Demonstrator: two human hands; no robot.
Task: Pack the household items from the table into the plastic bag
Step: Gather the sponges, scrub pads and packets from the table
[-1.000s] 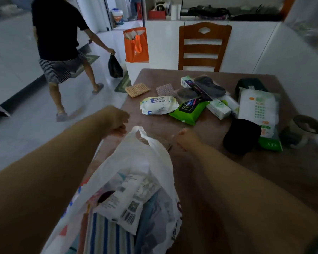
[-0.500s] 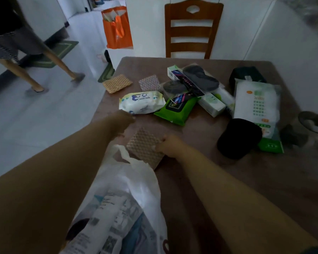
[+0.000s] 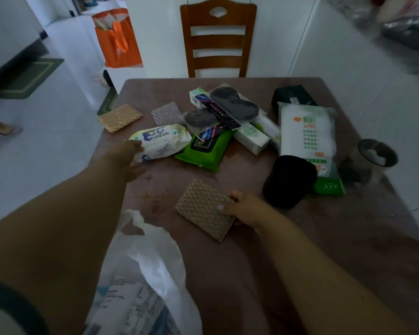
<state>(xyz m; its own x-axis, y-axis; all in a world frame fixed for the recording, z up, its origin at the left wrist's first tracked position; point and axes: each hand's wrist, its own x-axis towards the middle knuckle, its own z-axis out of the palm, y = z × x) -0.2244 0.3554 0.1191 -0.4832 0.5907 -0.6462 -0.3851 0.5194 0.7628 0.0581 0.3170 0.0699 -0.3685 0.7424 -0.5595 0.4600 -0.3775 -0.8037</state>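
Note:
A white plastic bag with packets inside lies open at the table's near left edge. My right hand pinches the right edge of a tan textured sponge pad, which rests on the brown table just beyond the bag. My left hand reaches forward, thumb above and fingers below the left end of a white baby wipes pack that lies on the table.
Behind lie a green wipes pack, small boxes, dark sleep masks, a big white-green pack, a black cylinder and two more pads. A glass cup stands far right. A wooden chair stands beyond the table.
My right hand has drawn the tan pad out away from the bag onto the table. My left hand let go of the bag's rim and reached forward to the baby wipes pack.

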